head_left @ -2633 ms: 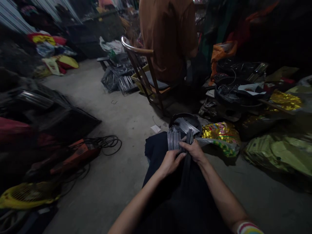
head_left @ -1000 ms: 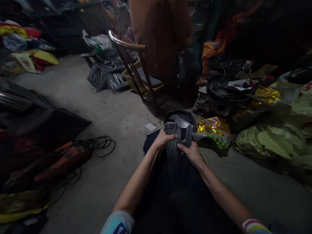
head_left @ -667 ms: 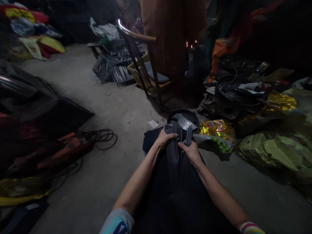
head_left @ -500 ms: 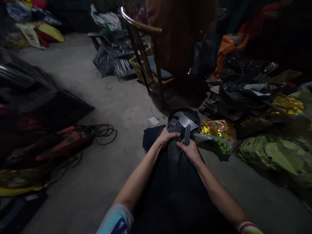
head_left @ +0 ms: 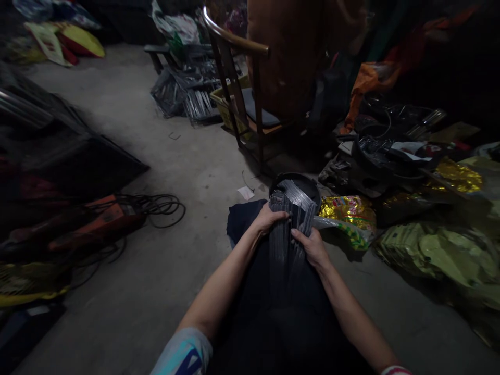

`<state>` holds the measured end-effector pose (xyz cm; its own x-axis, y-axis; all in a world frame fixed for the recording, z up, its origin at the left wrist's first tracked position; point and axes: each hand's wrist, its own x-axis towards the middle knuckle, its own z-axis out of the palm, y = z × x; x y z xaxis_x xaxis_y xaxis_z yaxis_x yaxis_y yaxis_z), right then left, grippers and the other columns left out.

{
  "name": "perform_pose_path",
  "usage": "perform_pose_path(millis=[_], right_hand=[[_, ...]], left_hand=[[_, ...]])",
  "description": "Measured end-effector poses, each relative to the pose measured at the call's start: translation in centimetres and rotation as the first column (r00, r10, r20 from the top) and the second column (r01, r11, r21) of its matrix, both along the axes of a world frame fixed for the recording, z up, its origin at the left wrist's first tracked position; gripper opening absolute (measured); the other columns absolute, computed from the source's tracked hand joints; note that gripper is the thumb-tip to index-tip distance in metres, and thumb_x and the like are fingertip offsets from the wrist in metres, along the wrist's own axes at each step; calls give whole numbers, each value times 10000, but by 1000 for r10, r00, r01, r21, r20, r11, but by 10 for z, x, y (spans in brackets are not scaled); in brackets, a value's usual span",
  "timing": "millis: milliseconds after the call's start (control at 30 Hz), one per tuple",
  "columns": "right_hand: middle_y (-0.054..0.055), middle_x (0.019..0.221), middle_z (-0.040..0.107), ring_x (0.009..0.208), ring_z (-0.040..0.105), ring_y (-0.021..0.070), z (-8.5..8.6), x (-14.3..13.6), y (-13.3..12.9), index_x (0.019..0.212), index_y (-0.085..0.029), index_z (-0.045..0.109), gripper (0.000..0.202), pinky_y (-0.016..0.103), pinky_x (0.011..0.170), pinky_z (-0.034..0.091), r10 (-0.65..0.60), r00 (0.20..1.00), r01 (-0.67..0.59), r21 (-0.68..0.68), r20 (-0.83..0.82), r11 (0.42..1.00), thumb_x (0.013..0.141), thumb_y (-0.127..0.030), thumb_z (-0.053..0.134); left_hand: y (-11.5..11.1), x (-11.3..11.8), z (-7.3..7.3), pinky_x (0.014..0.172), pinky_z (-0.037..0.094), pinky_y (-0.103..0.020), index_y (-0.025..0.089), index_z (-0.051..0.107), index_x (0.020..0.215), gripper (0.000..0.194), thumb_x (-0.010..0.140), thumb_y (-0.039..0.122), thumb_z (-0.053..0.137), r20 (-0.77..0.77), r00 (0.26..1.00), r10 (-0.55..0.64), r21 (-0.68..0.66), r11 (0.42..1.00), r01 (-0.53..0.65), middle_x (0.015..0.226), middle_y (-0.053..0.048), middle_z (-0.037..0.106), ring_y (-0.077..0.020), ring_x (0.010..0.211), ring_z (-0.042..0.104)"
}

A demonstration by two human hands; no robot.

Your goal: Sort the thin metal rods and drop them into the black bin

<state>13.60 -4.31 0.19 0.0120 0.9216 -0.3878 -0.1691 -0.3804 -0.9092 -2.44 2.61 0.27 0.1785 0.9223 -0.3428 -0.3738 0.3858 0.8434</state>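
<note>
Dark grey thin strips in a bundle (head_left: 278, 239) lie lengthwise over my dark-clothed lap. My left hand (head_left: 269, 217) is wrapped round the left side of this bundle, thumb across the top. A second, smaller bunch of strips (head_left: 305, 221) is gripped by my right hand (head_left: 309, 242), its thumb pointing left toward the first bundle. The two bunches fan slightly apart at their upper ends. Just beyond them a round black tub (head_left: 316, 190) holds more shiny grey strips (head_left: 297, 194).
Ahead, a person in brown (head_left: 285, 57) sits on a wooden chair (head_left: 255, 94). Gold packaging (head_left: 347, 209) and green sacks (head_left: 433, 250) lie at the right. An orange tool (head_left: 91, 221) with coiled cable (head_left: 167, 211) is on the floor at the left.
My right hand has shifted slightly right and down, and the bunch in it looks wider and more spread. My left hand has stayed on its bundle. The view has moved a little.
</note>
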Motion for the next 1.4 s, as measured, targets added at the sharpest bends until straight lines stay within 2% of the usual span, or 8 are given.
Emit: perform_pose_path(millis=[133,267,400,533,733,1033,1233,1400], right_hand=[[3,695,641,569,557,127,-1,-1,-2,765,-172,636,351,260,571,466,-35,999,35,20,19,999,619,-429,826],[23,802,680,631,595,143,-1,-1,-2,938,-180,678,406,251,550,470,-82,994,78,61,68,995,631,-412,806],[30,809,698,643,613,151,3,-1,3,1045,-189,700,454,241,518,453,-58,997,56,55,42,997,656,-411,773],[58,900,724,740,641,183,5,-5,10,960,-183,733,385,265,588,487,11,998,-16,84,59,996,636,-384,784],[-4,597,612,496,512,117,0,-8,13,670,-154,663,246,226,446,383,-13,986,13,0,166,1000,584,-344,793],[-2,691,639,607,561,132,-1,-2,-2,766,-166,647,274,245,595,453,38,999,-39,35,12,999,680,-400,762],[-19,661,614,508,501,104,-9,-4,0,869,-171,652,335,230,507,418,8,991,-21,94,136,995,671,-411,775],[-20,575,583,477,496,110,-7,-9,5,692,-160,658,271,232,470,395,50,973,-69,79,224,995,649,-402,772]], left_hand=[[2,-2,-4,695,493,-308,146,553,994,528,524,166,794,48,998,-44,-17,999,45,792,-23,663,-157,672,620],[2,-4,-6,665,481,-288,164,544,1009,550,518,184,789,41,998,-42,-23,999,43,775,8,638,-147,657,603],[2,-4,-5,643,473,-274,183,531,1036,580,511,188,778,16,999,-32,-27,999,32,753,35,617,-140,640,587],[2,-2,-3,649,477,-274,181,528,1003,541,516,166,763,27,1000,-17,-15,1000,17,758,30,623,-142,649,591],[2,-1,-3,639,474,-273,169,541,978,531,498,156,769,46,999,-27,-12,1000,28,749,22,631,-134,620,590],[3,-6,-9,654,501,-299,169,542,990,524,523,154,779,88,994,-65,-7,998,66,767,15,641,-146,634,611],[4,-6,-11,646,505,-301,156,563,966,488,530,152,783,84,994,-67,6,998,66,749,6,649,-146,615,615],[2,-7,-9,660,503,-296,147,587,935,455,527,140,787,78,996,-49,29,998,47,749,-5,658,-146,629,619]])
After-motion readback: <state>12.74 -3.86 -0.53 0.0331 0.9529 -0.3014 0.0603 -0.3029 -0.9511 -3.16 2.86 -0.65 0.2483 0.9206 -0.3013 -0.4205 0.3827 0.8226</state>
